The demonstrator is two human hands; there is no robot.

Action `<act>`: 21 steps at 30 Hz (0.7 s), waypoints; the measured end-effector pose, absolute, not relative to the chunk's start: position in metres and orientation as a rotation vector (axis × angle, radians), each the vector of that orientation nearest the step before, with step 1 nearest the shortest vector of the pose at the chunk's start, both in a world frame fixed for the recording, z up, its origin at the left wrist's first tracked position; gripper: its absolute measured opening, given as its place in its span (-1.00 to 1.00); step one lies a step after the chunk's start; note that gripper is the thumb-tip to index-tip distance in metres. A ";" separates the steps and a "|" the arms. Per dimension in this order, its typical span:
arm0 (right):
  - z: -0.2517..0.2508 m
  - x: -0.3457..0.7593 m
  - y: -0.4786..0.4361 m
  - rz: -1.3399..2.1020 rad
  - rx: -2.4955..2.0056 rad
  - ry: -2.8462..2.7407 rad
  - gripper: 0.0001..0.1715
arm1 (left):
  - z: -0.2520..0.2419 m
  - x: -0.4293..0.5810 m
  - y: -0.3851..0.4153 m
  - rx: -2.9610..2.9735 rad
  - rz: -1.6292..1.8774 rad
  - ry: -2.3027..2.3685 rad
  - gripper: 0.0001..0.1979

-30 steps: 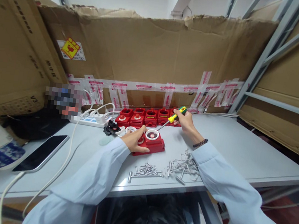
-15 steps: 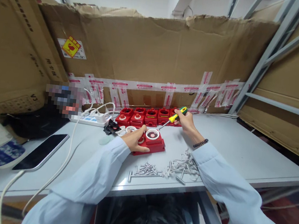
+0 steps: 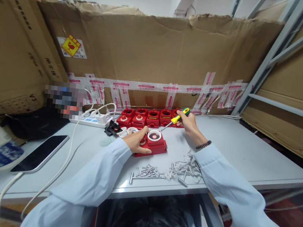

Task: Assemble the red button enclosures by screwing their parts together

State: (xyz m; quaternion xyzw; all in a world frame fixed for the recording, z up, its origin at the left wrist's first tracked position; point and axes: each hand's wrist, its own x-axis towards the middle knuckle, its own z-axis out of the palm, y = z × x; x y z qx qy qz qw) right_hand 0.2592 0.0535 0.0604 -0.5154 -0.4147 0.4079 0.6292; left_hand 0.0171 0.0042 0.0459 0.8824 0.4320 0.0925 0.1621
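A red housing [image 3: 158, 148] with a white ring [image 3: 154, 135] on its top lies at the middle of the table. My left hand [image 3: 137, 141] grips its left side, thumb along the front and fingers over the top. Closed around a yellow and green screwdriver [image 3: 177, 119], my right hand [image 3: 190, 125] is behind and to the right of the housing. The screwdriver's shaft slants down left, its tip beside the white ring; whether it touches is too small to tell. Several red housings [image 3: 153, 118] stand in a row behind.
Small screws [image 3: 150, 171], a T-shaped metal tool [image 3: 131, 178] and a pile of silvery parts [image 3: 185, 168] lie near the front edge. Black parts [image 3: 113, 128], a power strip [image 3: 92, 120], cables and a phone [image 3: 40, 153] are at left. Cardboard [image 3: 153, 51] rises behind.
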 end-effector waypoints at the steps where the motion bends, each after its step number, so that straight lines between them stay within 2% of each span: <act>1: 0.061 0.259 0.053 0.936 -1.183 -0.951 -0.80 | 0.046 0.017 0.004 2.520 0.262 1.232 -0.38; 21: 0.057 0.256 0.050 0.820 -1.177 -1.051 -0.76 | 0.046 0.018 0.004 2.527 0.255 1.236 -0.37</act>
